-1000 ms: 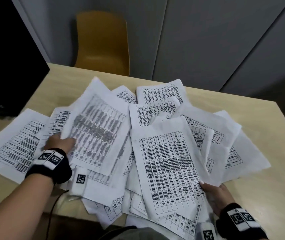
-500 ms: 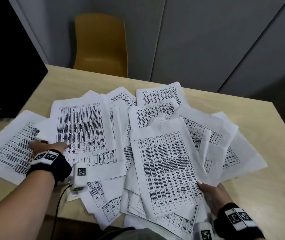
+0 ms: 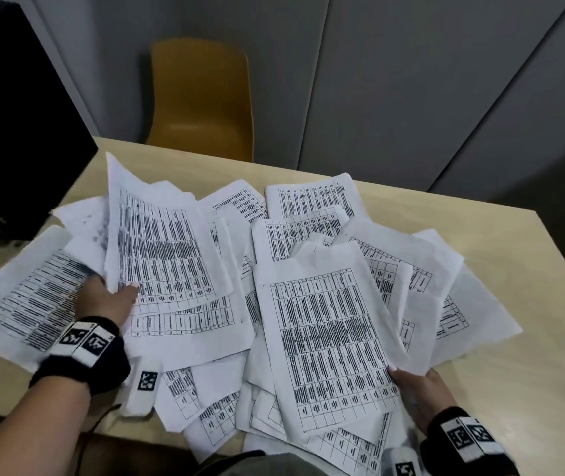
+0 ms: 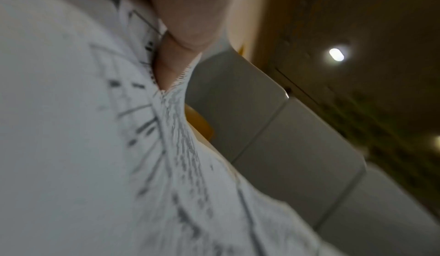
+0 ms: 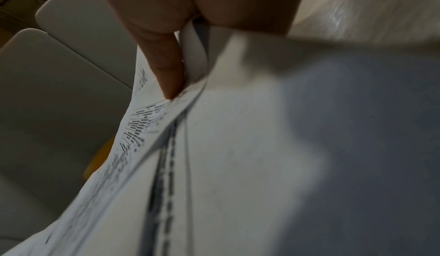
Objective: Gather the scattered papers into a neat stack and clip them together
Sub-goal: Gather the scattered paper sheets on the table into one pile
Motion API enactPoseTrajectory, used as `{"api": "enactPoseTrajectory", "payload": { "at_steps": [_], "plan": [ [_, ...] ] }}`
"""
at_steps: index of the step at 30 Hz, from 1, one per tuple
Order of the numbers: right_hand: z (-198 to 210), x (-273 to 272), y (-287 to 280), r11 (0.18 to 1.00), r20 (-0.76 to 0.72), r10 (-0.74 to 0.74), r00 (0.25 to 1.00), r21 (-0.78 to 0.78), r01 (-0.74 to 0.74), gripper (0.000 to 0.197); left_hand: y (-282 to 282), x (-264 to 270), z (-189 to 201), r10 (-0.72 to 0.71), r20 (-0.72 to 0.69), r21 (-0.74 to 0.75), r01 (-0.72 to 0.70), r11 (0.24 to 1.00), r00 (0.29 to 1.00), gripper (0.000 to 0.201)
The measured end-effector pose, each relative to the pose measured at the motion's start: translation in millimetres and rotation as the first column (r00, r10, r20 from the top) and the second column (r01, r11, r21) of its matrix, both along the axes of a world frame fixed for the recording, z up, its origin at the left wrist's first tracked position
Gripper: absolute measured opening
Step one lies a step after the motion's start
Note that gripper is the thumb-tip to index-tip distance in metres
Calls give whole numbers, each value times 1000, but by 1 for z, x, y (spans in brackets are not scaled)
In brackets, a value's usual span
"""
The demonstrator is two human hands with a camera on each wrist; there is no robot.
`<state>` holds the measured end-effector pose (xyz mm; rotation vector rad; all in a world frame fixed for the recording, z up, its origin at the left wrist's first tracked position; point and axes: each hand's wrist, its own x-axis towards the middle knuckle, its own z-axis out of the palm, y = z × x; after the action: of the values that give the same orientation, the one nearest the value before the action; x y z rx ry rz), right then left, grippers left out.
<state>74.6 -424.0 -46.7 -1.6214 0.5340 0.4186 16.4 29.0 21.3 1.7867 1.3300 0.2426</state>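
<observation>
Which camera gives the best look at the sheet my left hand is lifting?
The head view: the lifted sheet shows whole, raised by the left hand. The left wrist view shows only a blurred close-up of it; the right wrist view doesn't clearly show it.

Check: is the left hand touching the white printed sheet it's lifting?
Touching. In the left wrist view the left hand pinches the white printed sheet, its thumb pressed on the edge; the head view shows the sheet raised.
</observation>
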Motion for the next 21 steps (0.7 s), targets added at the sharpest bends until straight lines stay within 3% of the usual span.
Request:
{"api": "enactPoseTrajectory", "payload": {
  "at_steps": [2,4,7,12,14,17,18,19,21],
  "plan": [
    [-2,0,-1,1000,5,1,1000,-9,0,17,7,-4,-16,57,8,-256,-53,965,998,45],
    [-4,-1,0,999,-7,9,1000,-35,-9,21,5,-9,-29,35,-15,-360,-38,932,999,69],
    [-6,0,0,998,-24,19,1000,-53,-20,28,-8,-10,-12,0,-30,-191,-6,982,1000,55],
    [-4,-1,1,997,-25,22,999,-68,-24,11,-3,-6,33,-22,100,12,21,1000,995,30],
    [-5,-1,0,999,-20,25,999,-40,-26,26,-1,-2,57,-50,167,73,38,997,985,23],
    [-14,1,-2,1000,-35,27,999,-8,-28,93,-7,4,90,-116,262,152,78,985,958,30],
    [-17,1,-3,1000,-32,18,999,23,-17,105,-11,6,98,-132,290,157,88,984,948,37],
    [-16,1,-1,999,-33,22,999,31,-21,106,-16,8,106,-145,311,170,96,981,939,41],
    [-7,0,3,999,-31,29,999,37,-27,78,-29,12,124,-186,375,250,94,964,908,31]
  ]
}}
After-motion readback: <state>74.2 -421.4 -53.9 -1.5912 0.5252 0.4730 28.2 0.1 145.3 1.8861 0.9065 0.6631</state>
